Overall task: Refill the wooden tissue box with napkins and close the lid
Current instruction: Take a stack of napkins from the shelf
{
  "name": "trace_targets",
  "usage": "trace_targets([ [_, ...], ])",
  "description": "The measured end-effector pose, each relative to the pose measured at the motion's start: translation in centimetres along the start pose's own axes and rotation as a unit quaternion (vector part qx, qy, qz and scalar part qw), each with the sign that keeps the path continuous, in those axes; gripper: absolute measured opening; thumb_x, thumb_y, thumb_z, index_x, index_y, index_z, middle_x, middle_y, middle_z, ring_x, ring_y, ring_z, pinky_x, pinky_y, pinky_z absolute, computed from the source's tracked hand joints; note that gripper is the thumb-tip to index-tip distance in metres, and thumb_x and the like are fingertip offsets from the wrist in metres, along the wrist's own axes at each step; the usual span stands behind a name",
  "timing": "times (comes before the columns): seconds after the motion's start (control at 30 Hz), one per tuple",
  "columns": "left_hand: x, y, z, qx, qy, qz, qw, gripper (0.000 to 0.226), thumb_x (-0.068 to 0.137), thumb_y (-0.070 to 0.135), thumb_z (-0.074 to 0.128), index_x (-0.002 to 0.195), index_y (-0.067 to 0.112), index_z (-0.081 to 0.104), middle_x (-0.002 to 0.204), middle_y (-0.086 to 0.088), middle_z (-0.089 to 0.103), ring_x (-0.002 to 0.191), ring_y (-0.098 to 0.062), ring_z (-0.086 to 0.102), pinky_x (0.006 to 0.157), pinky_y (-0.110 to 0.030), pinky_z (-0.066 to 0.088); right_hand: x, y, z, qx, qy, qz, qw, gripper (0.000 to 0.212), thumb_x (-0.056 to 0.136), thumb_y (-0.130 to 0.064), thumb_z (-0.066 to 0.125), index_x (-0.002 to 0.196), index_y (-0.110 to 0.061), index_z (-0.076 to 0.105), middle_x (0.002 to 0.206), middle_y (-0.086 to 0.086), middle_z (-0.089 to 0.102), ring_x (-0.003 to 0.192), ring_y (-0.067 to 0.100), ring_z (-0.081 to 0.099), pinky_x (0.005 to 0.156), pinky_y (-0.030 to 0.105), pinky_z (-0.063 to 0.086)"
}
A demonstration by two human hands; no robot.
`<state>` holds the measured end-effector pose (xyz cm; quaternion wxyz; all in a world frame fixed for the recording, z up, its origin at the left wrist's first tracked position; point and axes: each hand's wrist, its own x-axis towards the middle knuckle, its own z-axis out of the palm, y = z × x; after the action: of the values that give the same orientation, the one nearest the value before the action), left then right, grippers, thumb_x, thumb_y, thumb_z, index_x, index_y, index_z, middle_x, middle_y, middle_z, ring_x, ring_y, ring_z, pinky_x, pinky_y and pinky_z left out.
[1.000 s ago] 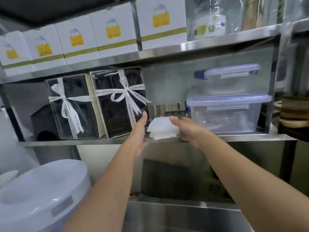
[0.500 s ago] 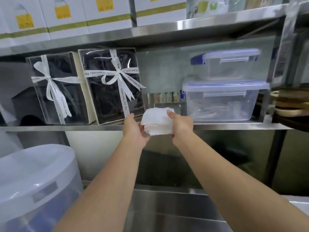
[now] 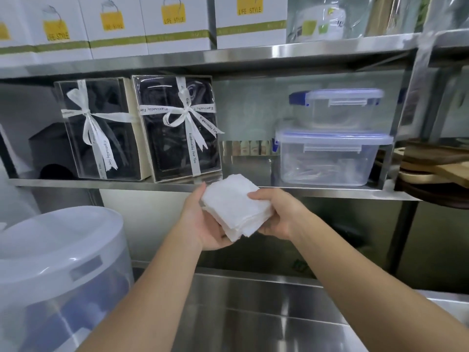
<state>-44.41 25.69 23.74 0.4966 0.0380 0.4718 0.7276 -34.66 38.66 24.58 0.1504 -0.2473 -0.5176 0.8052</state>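
A thick stack of white napkins (image 3: 234,207) is held in front of the steel shelf edge, just below it. My left hand (image 3: 203,224) cups the stack from underneath and on its left side. My right hand (image 3: 276,212) grips its right edge, thumb on top. The stack is tilted, its near corner pointing down. No wooden tissue box shows in this view.
The steel shelf (image 3: 279,193) carries two ribboned gift boxes (image 3: 177,128), a dark house-shaped box (image 3: 48,151) and two stacked clear plastic containers (image 3: 330,158). Wooden boards (image 3: 436,168) lie at right. A big white lidded bin (image 3: 58,262) stands at lower left. A steel counter (image 3: 253,313) lies below.
The napkin stack came off the shelf and toward me. My left hand, first beside it, now supports it from below, and both hands have dropped under the shelf edge.
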Motion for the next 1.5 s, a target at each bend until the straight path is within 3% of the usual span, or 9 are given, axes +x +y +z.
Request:
trace_targets([
  [0.13, -4.0, -1.4, -0.8, 0.004, -0.053, 0.018, 0.998, 0.072, 0.071, 0.076, 0.047, 0.085, 0.012, 0.077, 0.093, -0.012, 0.075, 0.082, -0.032, 0.071, 0.070, -0.038, 0.058, -3.5, -1.0, -1.0, -0.079, -0.089, 0.006, 0.993, 0.033, 0.071, -0.005, 0.069, 0.103, -0.009, 0.061, 0.109, 0.013, 0.067, 0.099, 0.031, 0.064, 0.073, 0.043, 0.057],
  [0.23, -7.4, -2.4, -1.2, 0.064, -0.064, 0.020, 0.996, 0.064, 0.066, 0.069, 0.059, 0.075, 0.008, 0.076, 0.076, -0.008, 0.074, 0.068, -0.027, 0.071, 0.055, -0.034, 0.058, -7.0, -1.5, -2.0, -0.146, -0.130, 0.013, 0.981, 0.019, 0.069, -0.009, 0.070, 0.088, -0.009, 0.067, 0.100, 0.012, 0.071, 0.096, 0.029, 0.067, 0.079, 0.042, 0.056],
  [0.4, -13.3, -5.6, 0.1, 0.208, -0.093, -0.001, 0.974, 0.049, 0.059, 0.043, 0.075, 0.093, 0.007, 0.072, 0.085, -0.009, 0.075, 0.072, -0.025, 0.072, 0.057, -0.036, 0.060, -14.6, -0.8, -2.7, -0.190, -0.109, 0.025, 0.975, 0.023, 0.073, -0.007, 0.068, 0.096, -0.005, 0.065, 0.098, 0.014, 0.068, 0.089, 0.028, 0.066, 0.078, 0.039, 0.056],
  [0.67, -20.2, -13.5, 4.9, 0.197, -0.052, 0.041, 0.978, 0.027, 0.077, 0.021, 0.071, 0.100, 0.006, 0.065, 0.083, -0.012, 0.076, 0.073, -0.025, 0.073, 0.053, -0.035, 0.059, -26.3, 2.7, -6.1, 0.000, -0.020, 0.012, 1.000, 0.039, 0.080, -0.038, 0.064, 0.103, -0.006, 0.066, 0.092, 0.013, 0.074, 0.084, 0.031, 0.070, 0.063, 0.034, 0.057],
  [0.77, -21.9, -16.5, 6.2, 0.211, -0.055, 0.036, 0.975, 0.030, 0.077, 0.024, 0.071, 0.102, 0.007, 0.066, 0.091, -0.013, 0.075, 0.082, -0.027, 0.072, 0.064, -0.040, 0.061, -29.8, 4.0, -8.1, 0.017, 0.009, 0.008, 1.000, 0.044, 0.079, -0.044, 0.062, 0.105, -0.009, 0.067, 0.100, 0.013, 0.073, 0.093, 0.033, 0.068, 0.078, 0.041, 0.055],
  [0.87, -23.5, -19.4, 7.3, 0.207, -0.059, 0.024, 0.976, 0.031, 0.077, 0.024, 0.072, 0.103, 0.007, 0.066, 0.096, -0.014, 0.074, 0.086, -0.029, 0.071, 0.066, -0.041, 0.060, -33.2, 5.6, -9.9, 0.015, 0.025, 0.012, 0.999, 0.033, 0.082, -0.033, 0.061, 0.102, -0.008, 0.068, 0.102, 0.013, 0.073, 0.101, 0.034, 0.064, 0.094, 0.046, 0.046],
  [1.13, -26.0, -26.5, 10.3, 0.252, -0.055, -0.002, 0.966, 0.029, 0.084, 0.029, 0.065, 0.105, 0.009, 0.063, 0.100, -0.013, 0.073, 0.086, -0.028, 0.070, 0.059, -0.039, 0.060, -40.4, 9.9, -14.8, 0.007, 0.150, -0.021, 0.988, 0.035, 0.079, -0.005, 0.064, 0.112, 0.000, 0.057, 0.111, 0.021, 0.066, 0.098, 0.034, 0.065, 0.081, 0.043, 0.055],
  [1.3, -25.7, -30.9, 11.4, 0.323, -0.009, -0.025, 0.946, 0.027, 0.087, 0.023, 0.061, 0.104, 0.002, 0.064, 0.096, -0.015, 0.071, 0.081, -0.026, 0.066, 0.072, -0.039, 0.056, -42.7, 12.6, -17.8, -0.051, 0.228, -0.046, 0.971, 0.021, 0.078, -0.002, 0.067, 0.097, -0.001, 0.058, 0.088, 0.011, 0.068, 0.068, 0.018, 0.070, 0.047, 0.026, 0.053],
  [1.5, -24.6, -34.6, 11.3, 0.391, 0.059, -0.010, 0.918, 0.027, 0.086, 0.018, 0.063, 0.103, -0.002, 0.062, 0.092, -0.011, 0.068, 0.070, -0.017, 0.061, 0.054, -0.025, 0.045, -42.4, 15.8, -20.0, -0.125, 0.297, -0.021, 0.946, 0.041, 0.075, -0.009, 0.073, 0.102, -0.010, 0.042, 0.087, 0.002, 0.051, 0.084, 0.026, 0.057, 0.065, 0.034, 0.049],
])
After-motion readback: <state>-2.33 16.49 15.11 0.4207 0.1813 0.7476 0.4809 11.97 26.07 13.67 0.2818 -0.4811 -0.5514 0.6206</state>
